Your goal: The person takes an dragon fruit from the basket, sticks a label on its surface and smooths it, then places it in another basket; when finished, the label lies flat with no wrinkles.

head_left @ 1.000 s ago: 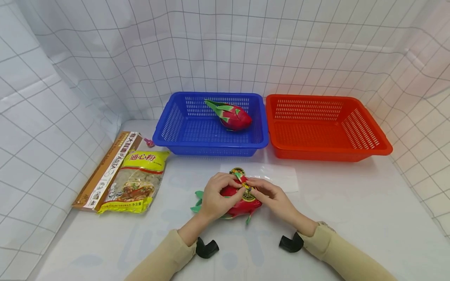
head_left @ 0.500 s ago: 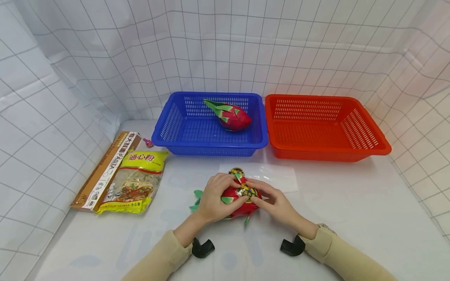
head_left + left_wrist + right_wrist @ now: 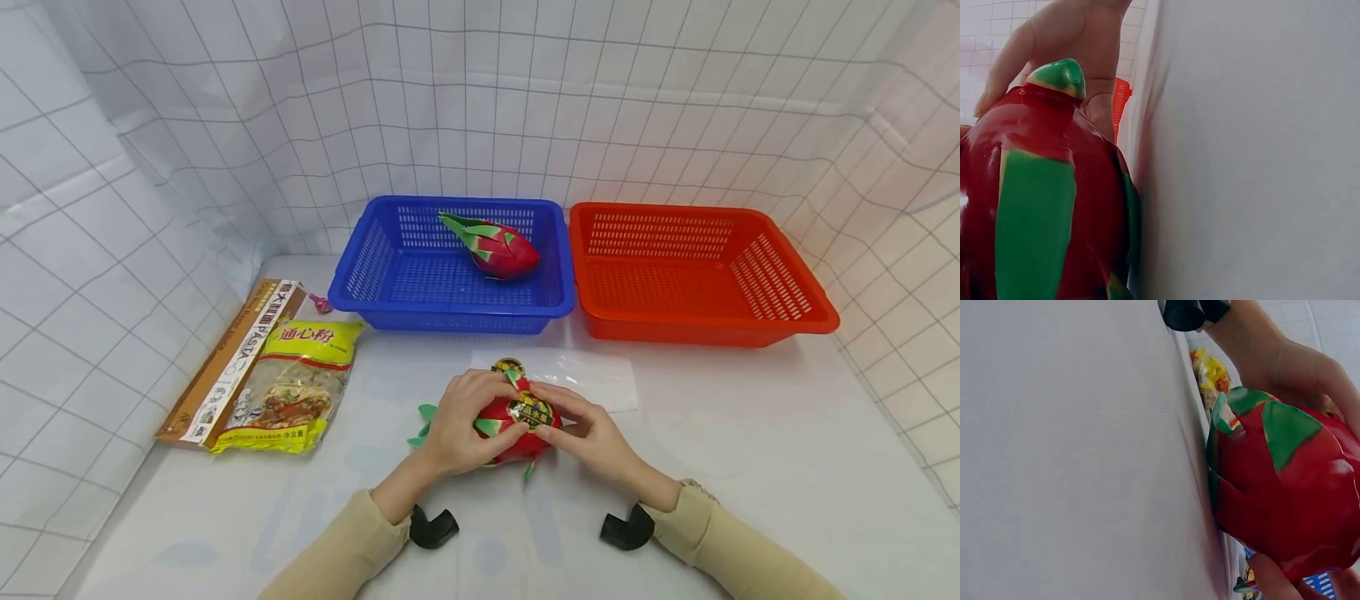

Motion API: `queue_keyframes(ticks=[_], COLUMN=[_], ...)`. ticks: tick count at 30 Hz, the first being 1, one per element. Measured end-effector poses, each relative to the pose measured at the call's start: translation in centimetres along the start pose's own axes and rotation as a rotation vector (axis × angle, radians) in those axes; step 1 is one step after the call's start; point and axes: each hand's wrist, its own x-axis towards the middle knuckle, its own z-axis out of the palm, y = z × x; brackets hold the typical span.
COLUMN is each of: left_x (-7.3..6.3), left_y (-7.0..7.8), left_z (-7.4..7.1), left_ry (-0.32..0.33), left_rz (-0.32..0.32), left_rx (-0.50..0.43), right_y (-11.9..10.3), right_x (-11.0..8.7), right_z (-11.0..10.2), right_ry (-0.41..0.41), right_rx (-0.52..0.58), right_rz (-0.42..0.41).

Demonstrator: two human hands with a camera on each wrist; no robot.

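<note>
A red dragon fruit [image 3: 521, 451] with green scales lies on the white table, a black-and-gold label [image 3: 531, 411] on its upper side. My left hand [image 3: 463, 423] grips its left part, with the thumb tip at the label's lower edge. On the other end, my right hand [image 3: 592, 432] holds the fruit with fingers and thumb, also by the label. The left wrist view shows the dragon fruit [image 3: 1094, 187] close up, with the right hand [image 3: 1079, 37] around its far end. In the right wrist view, right fingers [image 3: 1272, 578] touch the fruit's underside.
Behind the hands lies a pale, glossy sheet [image 3: 607, 383] with another round label [image 3: 508, 365] near its left end. A blue basket [image 3: 450, 321] holds a second dragon fruit [image 3: 506, 252]. Beside it stands a red basket [image 3: 675, 327]. Left are a pasta bag [image 3: 296, 387], pasta box [image 3: 225, 367] and small pink item [image 3: 320, 303].
The fingertips, earlier pinched together over the label, have spread apart toward its edges. The label now lies flatter and shows more fully. The fruit stays in place.
</note>
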Motion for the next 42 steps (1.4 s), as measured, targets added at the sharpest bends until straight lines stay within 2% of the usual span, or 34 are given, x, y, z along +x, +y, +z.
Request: queue_keyframes(ticks=[6, 15, 18, 23, 28, 34, 38, 42], left_x=[-0.1, 0.0, 0.0, 0.0, 0.1, 0.1, 0.0, 0.0], left_y=[0.1, 0.2, 0.3, 0.2, 0.2, 0.1, 0.2, 0.2], left_z=[-0.1, -0.1, -0.2, -0.2, -0.2, -0.2, -0.3, -0.2], left_ry=[-0.002, -0.020, -0.029, -0.041, -0.031, -0.051, -0.049, -0.036], left_rz=[-0.041, -0.075, -0.077, -0.063, -0.039, -0.048, -0.061, -0.071], left_rx=[-0.049, -0.075, -0.074, -0.050, -0.026, -0.010, -0.023, -0.039], right_y=[0.2, 0.4, 0.4, 0.4, 0.5, 0.4, 0.4, 0.2], right_x=[0.1, 0.4, 0.4, 0.4, 0.3, 0.2, 0.2, 0.3], right_z=[-0.2, -1.1, -1.1, -0.8, -0.4, 0.0, -0.2, -0.6], right_ry=[0.017, -0.093, -0.108, -0.079, -0.015, 0.026, 0.004, -0.065], right_rx=[-0.046, 0.029, 0.034, 0.014, -0.014, -0.033, -0.034, -0.008], right_rz=[0.021, -0.029, -0.071, -0.124, -0.070, -0.034, -0.046, -0.093])
